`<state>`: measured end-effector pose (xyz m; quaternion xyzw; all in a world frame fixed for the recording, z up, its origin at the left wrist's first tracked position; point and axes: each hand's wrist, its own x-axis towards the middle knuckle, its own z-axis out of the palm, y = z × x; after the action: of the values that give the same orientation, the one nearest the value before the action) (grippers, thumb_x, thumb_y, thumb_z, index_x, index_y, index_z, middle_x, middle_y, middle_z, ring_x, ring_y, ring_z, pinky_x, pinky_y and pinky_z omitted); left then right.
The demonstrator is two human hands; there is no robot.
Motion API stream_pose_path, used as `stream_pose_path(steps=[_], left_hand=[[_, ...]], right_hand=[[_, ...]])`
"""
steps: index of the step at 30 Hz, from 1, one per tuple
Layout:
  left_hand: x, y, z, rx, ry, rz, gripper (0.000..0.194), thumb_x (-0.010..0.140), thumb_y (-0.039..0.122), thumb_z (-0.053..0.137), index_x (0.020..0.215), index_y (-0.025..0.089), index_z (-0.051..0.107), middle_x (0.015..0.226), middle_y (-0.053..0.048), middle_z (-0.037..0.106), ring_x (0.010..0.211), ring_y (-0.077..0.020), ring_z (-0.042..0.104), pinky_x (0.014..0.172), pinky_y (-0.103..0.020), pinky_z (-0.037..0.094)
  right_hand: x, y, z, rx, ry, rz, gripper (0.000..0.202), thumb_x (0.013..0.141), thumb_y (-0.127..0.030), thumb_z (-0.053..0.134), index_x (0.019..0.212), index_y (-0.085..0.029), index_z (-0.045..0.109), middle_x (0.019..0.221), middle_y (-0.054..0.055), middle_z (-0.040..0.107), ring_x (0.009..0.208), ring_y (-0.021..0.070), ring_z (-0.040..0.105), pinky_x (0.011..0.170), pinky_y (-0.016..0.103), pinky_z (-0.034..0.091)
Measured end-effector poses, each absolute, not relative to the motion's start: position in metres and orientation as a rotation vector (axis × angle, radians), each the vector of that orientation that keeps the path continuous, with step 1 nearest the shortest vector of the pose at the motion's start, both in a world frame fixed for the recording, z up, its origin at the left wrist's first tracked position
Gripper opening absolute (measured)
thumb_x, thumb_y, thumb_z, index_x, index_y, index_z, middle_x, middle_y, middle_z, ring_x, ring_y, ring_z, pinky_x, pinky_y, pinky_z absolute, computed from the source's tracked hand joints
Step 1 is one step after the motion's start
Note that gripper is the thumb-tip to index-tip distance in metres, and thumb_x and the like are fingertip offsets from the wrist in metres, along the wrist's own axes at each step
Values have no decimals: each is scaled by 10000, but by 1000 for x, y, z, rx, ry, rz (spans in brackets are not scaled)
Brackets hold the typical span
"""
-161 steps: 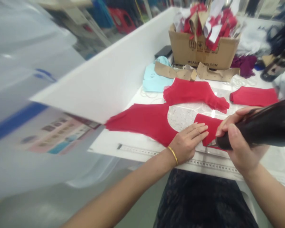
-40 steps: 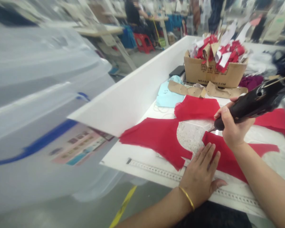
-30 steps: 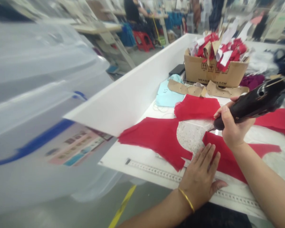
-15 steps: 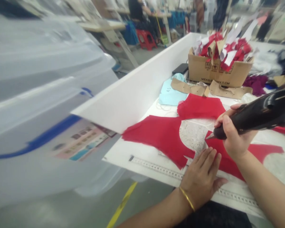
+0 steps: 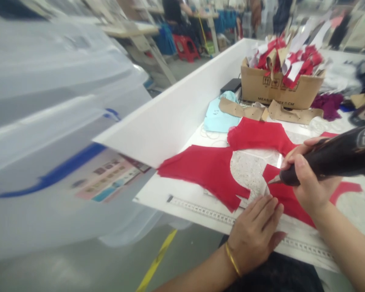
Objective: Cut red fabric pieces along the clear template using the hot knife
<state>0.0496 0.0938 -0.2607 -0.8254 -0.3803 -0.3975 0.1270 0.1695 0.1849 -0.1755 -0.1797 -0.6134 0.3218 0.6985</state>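
Observation:
My right hand [image 5: 312, 184] is wrapped round a black hand-held tool [image 5: 343, 152] with a pointed metal tip. That tip is over the left end of a red fabric piece [image 5: 295, 205]; whether it touches the cloth I cannot tell. My left hand [image 5: 257, 231] lies flat, fingers stretched out, at the near left edge of the same piece. To its left is another red fabric piece [image 5: 197, 166] with a notched corner, and farther back a third red piece [image 5: 258, 134]. Pale speckled material [image 5: 246, 170] shows between them.
A measuring tape [image 5: 200, 210] runs along the table's front edge. Behind the fabric lie tan perforated strips [image 5: 295, 113], a light-blue piece [image 5: 217, 115] and a cardboard box [image 5: 280, 93] of scraps. A white side wall [image 5: 170, 109] bounds the left; translucent plastic bins [image 5: 63, 142] stand beyond it.
My right hand and the black tool have shifted slightly right and toward me. The left hand stays flat in nearly the same place. The red pieces look unmoved.

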Motion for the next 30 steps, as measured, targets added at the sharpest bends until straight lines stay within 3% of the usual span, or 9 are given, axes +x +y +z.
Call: stream_pose_path(steps=[4,10,21,30], left_hand=[[48,92,-262,-2398,-1090,-1177,387,1059,343,436,1215,40,620,1217,-134,680,1207,-267,597,1010,-420,554],[51,92,-261,-2374,-1102,-1166,388,1062,340,428,1199,41,634,1168,-129,696,1155,-261,617,1002,-408,550],[48,90,-260,-2395,-1068,-1190,334,1035,288,479,1162,28,646,1116,-154,704,1102,-269,633,944,-406,560],[48,89,-257,-2409,-1051,-1234,308,1030,275,490,1151,36,641,1081,-151,707,1071,-253,639,915,-391,569]], right_hand=[[174,181,-181,-400,-1384,737,287,898,-70,586,1131,-208,489,746,-54,608,625,109,620,628,276,570],[171,181,-180,-410,-1374,662,263,857,-15,585,1031,-209,546,763,-62,595,618,78,610,628,231,560],[192,160,-181,-449,-1486,728,261,935,-106,587,1160,-208,503,781,-39,598,663,104,611,715,312,561],[192,159,-181,-443,-1476,724,218,928,-72,562,1077,-219,500,813,-31,564,654,106,618,645,293,547]])
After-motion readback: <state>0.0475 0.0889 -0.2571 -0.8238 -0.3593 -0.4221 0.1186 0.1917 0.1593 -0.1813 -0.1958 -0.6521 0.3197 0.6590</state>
